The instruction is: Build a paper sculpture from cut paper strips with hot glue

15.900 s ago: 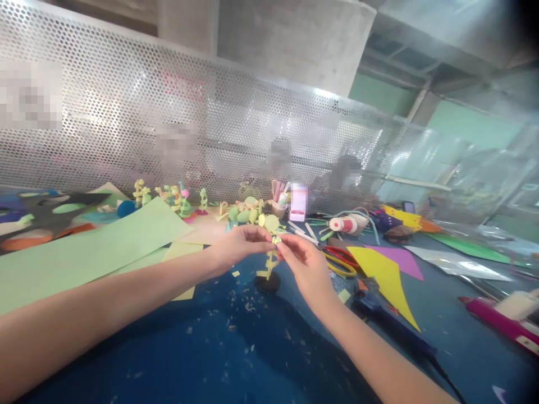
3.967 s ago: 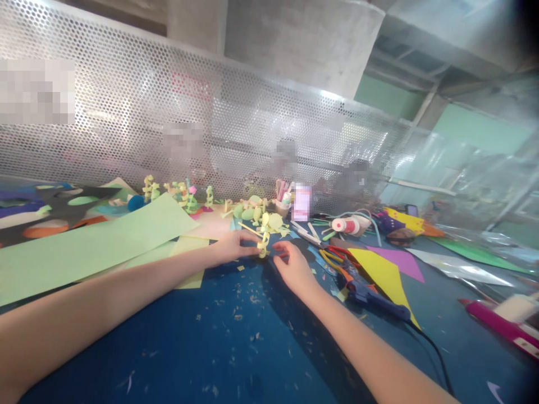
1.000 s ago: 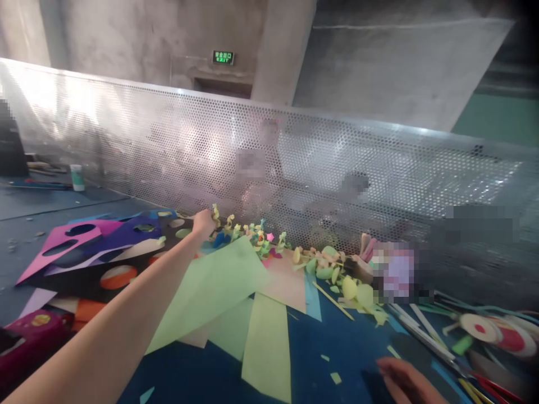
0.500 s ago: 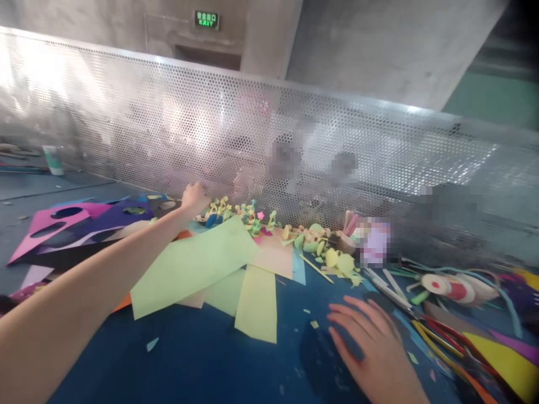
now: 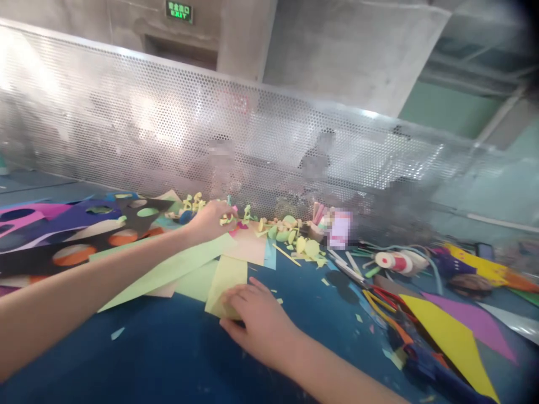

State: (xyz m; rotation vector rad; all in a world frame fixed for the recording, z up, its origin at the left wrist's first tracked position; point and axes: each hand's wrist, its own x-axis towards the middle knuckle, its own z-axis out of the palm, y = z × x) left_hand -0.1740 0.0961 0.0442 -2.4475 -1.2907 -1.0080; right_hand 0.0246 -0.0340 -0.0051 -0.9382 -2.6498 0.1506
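Note:
My left hand [image 5: 209,220] reaches far across the blue table [image 5: 168,359] to the row of small yellow-green paper figures [image 5: 194,202] by the perforated metal screen. Its fingers are curled among them; what they hold, if anything, is hidden. My right hand [image 5: 256,322] lies flat with fingers spread, its fingertips resting on the near corner of a pale yellow-green paper sheet [image 5: 226,276]. A larger light green sheet [image 5: 168,269] lies under my left forearm.
Dark and purple card with round cut-outs [image 5: 63,224] lies at the left. A pile of green paper discs [image 5: 295,238], a cup of sticks [image 5: 318,224], a tape roll [image 5: 389,261], scissors, a blue glue gun [image 5: 438,373] and yellow card [image 5: 446,336] crowd the right. The metal screen [image 5: 252,140] bounds the back.
My left hand has drawn back rightward along the row of paper figures. My right hand has moved left onto the corner of the yellow-green sheet. The view has swung to the right.

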